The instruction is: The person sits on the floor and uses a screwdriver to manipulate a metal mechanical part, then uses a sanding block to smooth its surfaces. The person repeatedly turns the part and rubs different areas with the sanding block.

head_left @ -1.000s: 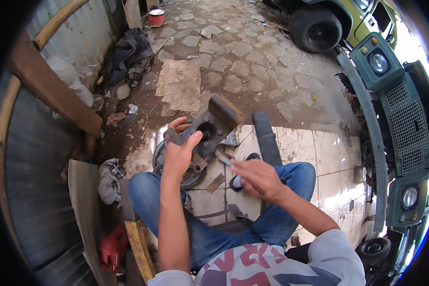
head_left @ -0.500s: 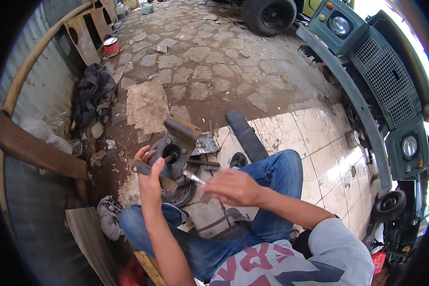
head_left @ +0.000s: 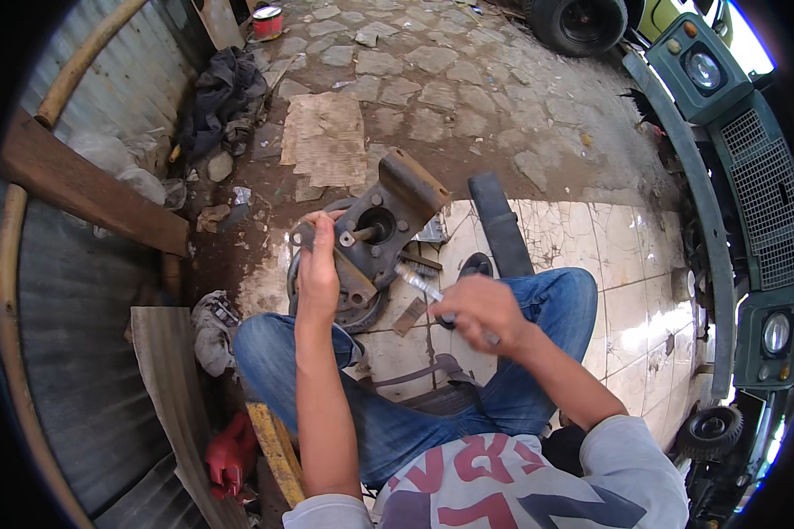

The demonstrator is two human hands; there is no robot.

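Observation:
My left hand (head_left: pixel 319 273) is wrapped round the left side of a grimy metal bracket (head_left: pixel 395 242), its thumb pointing up. The bracket has a round bore, bolt heads, an upright flange and a short stud sticking out. Beneath it is a dark round wheel-like part (head_left: pixel 370 319); whether the two touch is hard to tell. In my right hand (head_left: pixel 485 310) is a paintbrush (head_left: pixel 422 282) with a silvery ferrule, its tip close to the bracket's lower right edge. A wire brush (head_left: pixel 423 261) lies on the tiles just behind that tip.
My bent knees flank the work. A dark flat bar (head_left: pixel 500 225) lies on the cracked tiles (head_left: pixel 573 238). Cardboard (head_left: pixel 325 137) and dark cloth (head_left: pixel 225 97) lie farther off. A wooden beam (head_left: pixel 97 189) stands left, a green vehicle front (head_left: pixel 750 176) right.
The view has shifted, so the scene sits farther left and lower. The bracket is tilted differently in my left hand, its bore facing up more. My right hand has drawn the paintbrush slightly away.

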